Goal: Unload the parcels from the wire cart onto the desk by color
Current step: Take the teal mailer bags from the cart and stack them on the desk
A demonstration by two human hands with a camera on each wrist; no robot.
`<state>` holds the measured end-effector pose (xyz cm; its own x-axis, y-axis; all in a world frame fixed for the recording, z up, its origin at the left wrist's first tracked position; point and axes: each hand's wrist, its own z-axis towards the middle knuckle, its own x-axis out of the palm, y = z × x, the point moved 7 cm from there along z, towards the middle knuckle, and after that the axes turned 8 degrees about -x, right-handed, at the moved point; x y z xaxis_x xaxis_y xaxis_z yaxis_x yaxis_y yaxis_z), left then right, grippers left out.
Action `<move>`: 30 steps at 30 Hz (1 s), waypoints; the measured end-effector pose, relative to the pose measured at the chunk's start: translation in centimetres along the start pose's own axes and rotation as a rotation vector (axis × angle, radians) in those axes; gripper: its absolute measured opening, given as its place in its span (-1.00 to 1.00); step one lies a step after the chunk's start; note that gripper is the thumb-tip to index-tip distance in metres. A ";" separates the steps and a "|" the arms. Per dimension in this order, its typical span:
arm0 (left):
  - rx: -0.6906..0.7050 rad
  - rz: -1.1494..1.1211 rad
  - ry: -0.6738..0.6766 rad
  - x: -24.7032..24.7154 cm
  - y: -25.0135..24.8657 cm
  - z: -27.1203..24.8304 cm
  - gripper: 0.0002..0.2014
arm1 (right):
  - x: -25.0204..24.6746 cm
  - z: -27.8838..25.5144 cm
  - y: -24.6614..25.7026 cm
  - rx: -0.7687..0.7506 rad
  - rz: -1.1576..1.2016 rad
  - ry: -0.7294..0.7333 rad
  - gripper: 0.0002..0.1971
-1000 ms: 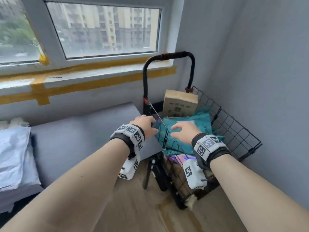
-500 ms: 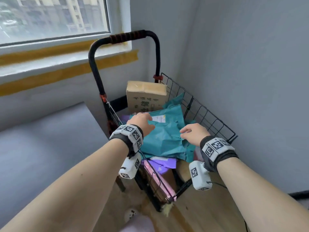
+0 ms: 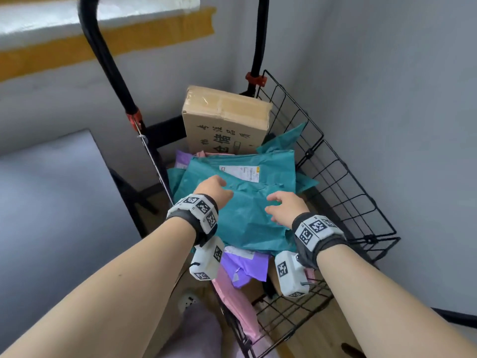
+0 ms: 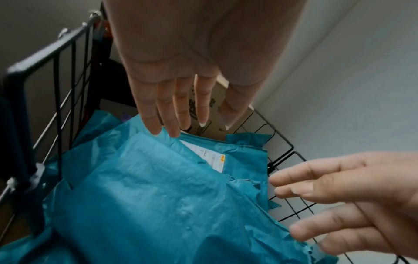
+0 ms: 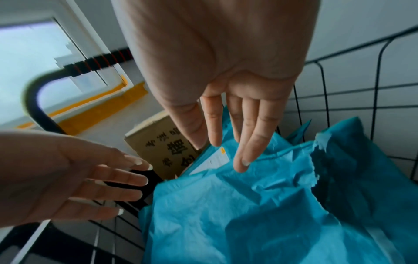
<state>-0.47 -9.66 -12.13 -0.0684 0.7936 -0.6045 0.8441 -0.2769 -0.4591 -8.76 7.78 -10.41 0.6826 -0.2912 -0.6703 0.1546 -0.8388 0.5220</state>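
Note:
A black wire cart [image 3: 322, 137] stands in the room's corner, full of parcels. On top lies a crumpled teal plastic parcel [image 3: 247, 218] with a white label. My left hand [image 3: 214, 188] hovers over its left part, fingers straight [image 4: 167, 114] and reaching toward the far edge. My right hand [image 3: 282, 206] is over its right part with fingers spread [image 5: 248, 142], the tips close to the plastic. Neither hand grips anything. A taped cardboard box [image 3: 224, 120] stands upright at the cart's back. Purple [image 3: 245, 267] and pink [image 3: 237, 298] parcels show beneath the teal one.
The grey desk [image 3: 51, 215] lies left of the cart, beyond its black handle [image 3: 103, 60]. Grey walls close in behind and to the right. Wooden floor shows below the cart's front.
The view has closed in on the cart and tilted down. Both hands have moved from the teal parcel's sides toward its middle.

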 end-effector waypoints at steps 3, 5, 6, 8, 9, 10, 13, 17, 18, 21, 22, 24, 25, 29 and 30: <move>-0.087 -0.026 0.020 1.4 1.5 1.4 -0.58 | 1.5 2.4 -1.4 0.027 -0.026 0.086 -0.50; -0.146 -0.028 0.027 2.1 2.6 2.1 -0.56 | 2.2 3.5 -2.1 0.033 -0.031 0.136 -0.43; -0.173 -0.033 0.031 2.4 3.1 2.3 -0.55 | 2.6 4.0 -2.5 0.032 -0.044 0.164 -0.41; -0.234 -0.062 0.041 2.9 3.9 2.6 -0.52 | 2.9 4.8 -3.0 0.037 -0.060 0.200 -0.39; -0.262 -0.085 0.045 3.1 4.2 2.7 -0.51 | 2.9 5.0 -3.1 0.047 -0.043 0.218 -0.39; -0.283 -0.112 0.048 3.3 4.3 2.7 -0.49 | 3.0 5.3 -3.0 0.047 -0.006 0.233 -0.41; -0.339 -0.230 0.036 3.9 4.3 3.0 -0.33 | 2.5 5.4 -1.9 0.007 0.064 0.320 -0.43; -0.445 -0.471 0.012 3.7 3.3 2.0 -0.22 | 0.7 5.3 1.3 -0.152 0.155 0.341 -0.57; -0.471 -0.528 0.016 3.7 3.0 1.6 -0.19 | 0.2 5.1 2.3 -0.199 0.162 0.343 -0.59; -0.475 -0.606 0.037 3.4 2.1 1.0 -0.15 | -0.6 4.2 4.6 -0.341 0.110 0.388 -0.64; -0.457 -0.613 0.035 3.3 1.7 0.9 -0.18 | -0.6 3.7 5.2 -0.378 0.089 0.419 -0.66; -0.408 -0.574 0.011 2.6 1.1 0.5 -0.23 | -0.4 2.8 5.7 -0.418 0.080 0.499 -0.74; -0.370 -0.523 -0.019 2.1 0.9 0.2 -0.26 | -0.4 2.4 5.7 -0.411 0.090 0.531 -0.79; -0.227 -0.370 -0.141 -0.6 0.3 -1.4 -0.31 | -4.1 2.8 5.5 -0.352 0.150 0.293 -0.87; -0.190 -0.354 -0.169 -1.2 0.0 -1.9 -0.29 | -5.4 3.2 5.3 -0.334 0.139 0.191 -0.82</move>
<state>0.65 -9.59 -10.12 -0.4440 0.7176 -0.5365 0.8346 0.1133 -0.5391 -13.92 3.42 -5.66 0.8289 -0.2742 -0.4876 0.2534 -0.5930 0.7643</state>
